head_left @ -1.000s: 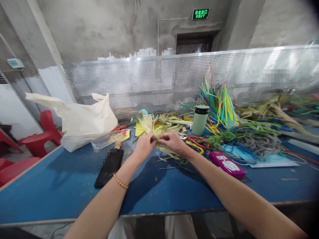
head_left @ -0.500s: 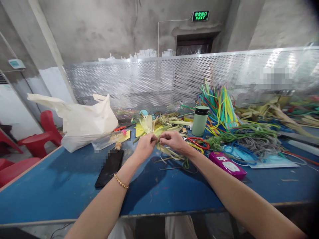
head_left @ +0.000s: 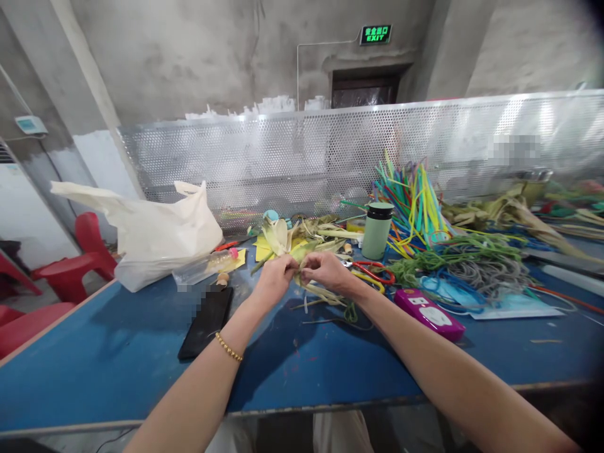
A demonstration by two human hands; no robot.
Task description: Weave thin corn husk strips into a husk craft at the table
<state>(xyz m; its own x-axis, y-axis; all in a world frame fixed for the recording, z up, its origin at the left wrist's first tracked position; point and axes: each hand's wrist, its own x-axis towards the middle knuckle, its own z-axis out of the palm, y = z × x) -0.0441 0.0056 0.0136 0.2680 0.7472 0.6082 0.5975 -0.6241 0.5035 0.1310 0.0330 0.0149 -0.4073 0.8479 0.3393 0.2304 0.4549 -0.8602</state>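
Note:
Above the middle of the blue table, my left hand and my right hand face each other, almost touching at the fingertips. Both are closed in a pinch on pale green-yellow corn husk, whose broad leaf stands up behind my left fingers. The exact spot between the fingertips is too small to make out. More husk strips lie on the table under and beside my right hand. A gold bead bracelet circles my left wrist.
Left of my hands are a black phone, a clear bottle and a white plastic bag. To the right are red-handled scissors, a green cup, a purple box, cord bundles and coloured pipe cleaners.
My hands keep their pinch on the husk, with only slight shifts of the fingers. My right fingertips have tilted a little downward. The whole view has moved slightly.

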